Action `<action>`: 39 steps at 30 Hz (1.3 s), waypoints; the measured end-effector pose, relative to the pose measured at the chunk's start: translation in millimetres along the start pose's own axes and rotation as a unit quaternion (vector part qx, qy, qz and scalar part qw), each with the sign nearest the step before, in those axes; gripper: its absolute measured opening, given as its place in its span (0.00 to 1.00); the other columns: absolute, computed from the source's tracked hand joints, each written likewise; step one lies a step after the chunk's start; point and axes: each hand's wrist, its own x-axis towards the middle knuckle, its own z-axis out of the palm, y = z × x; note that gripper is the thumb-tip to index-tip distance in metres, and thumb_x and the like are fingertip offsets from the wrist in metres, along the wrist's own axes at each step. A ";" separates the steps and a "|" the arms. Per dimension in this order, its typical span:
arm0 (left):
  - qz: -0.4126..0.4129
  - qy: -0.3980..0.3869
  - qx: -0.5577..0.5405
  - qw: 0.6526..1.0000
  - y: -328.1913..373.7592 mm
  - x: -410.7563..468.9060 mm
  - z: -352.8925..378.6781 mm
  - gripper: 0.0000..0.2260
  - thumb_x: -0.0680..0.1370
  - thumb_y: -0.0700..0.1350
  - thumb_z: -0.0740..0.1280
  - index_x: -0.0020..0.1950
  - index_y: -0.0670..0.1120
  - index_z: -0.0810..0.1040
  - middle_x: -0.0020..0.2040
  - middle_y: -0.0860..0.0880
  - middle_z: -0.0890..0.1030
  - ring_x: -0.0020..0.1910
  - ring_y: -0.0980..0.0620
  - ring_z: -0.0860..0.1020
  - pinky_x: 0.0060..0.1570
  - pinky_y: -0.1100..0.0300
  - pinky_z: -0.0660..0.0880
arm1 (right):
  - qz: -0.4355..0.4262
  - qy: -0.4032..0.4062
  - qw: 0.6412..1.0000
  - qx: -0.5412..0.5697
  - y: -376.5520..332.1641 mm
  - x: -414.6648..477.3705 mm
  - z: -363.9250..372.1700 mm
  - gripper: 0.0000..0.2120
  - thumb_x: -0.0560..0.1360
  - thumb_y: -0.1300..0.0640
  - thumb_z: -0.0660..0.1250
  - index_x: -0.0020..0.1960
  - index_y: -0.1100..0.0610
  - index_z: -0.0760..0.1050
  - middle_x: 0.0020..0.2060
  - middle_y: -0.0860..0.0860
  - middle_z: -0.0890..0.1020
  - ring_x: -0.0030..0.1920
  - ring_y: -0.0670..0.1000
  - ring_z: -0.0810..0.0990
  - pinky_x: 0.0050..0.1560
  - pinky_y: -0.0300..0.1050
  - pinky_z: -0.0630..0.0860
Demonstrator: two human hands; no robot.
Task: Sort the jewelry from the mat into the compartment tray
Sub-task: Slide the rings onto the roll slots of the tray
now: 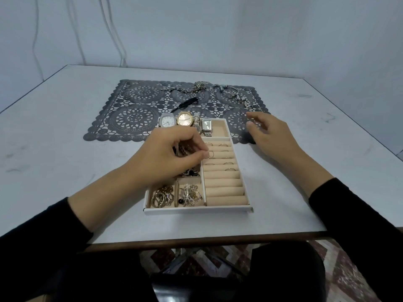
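Over the tray (197, 211), the left hand (172, 152) pinches a thin ring (210, 154) at the ring rolls, likely seating it; next it needs pressing into a slot. The right hand (268, 136) hovers open just right of the tray. Chains (202, 88) wait on the mat (130, 118) beyond the tray. No writing is readable.

A white table (65, 131) stands against pale blue-grey walls (218, 29), with patterned red-and-cream floor (340, 277) below.
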 end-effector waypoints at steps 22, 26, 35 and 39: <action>0.052 -0.090 0.050 0.993 4.1 2.7 1.2 0.02 0.74 0.42 0.75 0.45 0.46 0.84 0.41 0.53 0.84 0.45 0.54 0.82 0.45 0.57 0.79 | -0.034 -0.095 0.973 -0.208 1.6 3.4 4.8 0.19 0.82 0.52 0.55 0.69 0.60 0.68 0.67 0.55 0.72 0.68 0.54 0.67 0.61 0.41 0.60; 0.059 -0.116 0.070 0.989 4.5 5.7 -2.1 0.03 0.75 0.45 0.74 0.46 0.48 0.85 0.42 0.56 0.83 0.44 0.56 0.81 0.45 0.59 0.79 | -0.036 -0.096 0.972 -0.210 1.4 3.6 4.4 0.18 0.82 0.53 0.55 0.66 0.62 0.70 0.65 0.56 0.73 0.66 0.55 0.69 0.58 0.40 0.61; 0.008 -0.129 0.051 0.990 4.6 10.0 -2.9 0.03 0.75 0.46 0.73 0.48 0.50 0.85 0.42 0.57 0.84 0.46 0.57 0.82 0.47 0.58 0.78 | -0.040 -0.098 0.972 -0.211 0.6 3.3 4.1 0.18 0.82 0.52 0.55 0.67 0.61 0.70 0.66 0.56 0.73 0.66 0.55 0.69 0.59 0.41 0.62; -0.013 -0.133 0.036 0.990 5.6 11.8 -2.0 0.04 0.74 0.47 0.74 0.47 0.50 0.85 0.42 0.57 0.84 0.46 0.57 0.82 0.48 0.57 0.79 | -0.040 -0.099 0.972 -0.210 0.6 3.8 3.3 0.18 0.82 0.53 0.55 0.65 0.63 0.71 0.64 0.57 0.74 0.64 0.56 0.70 0.58 0.43 0.63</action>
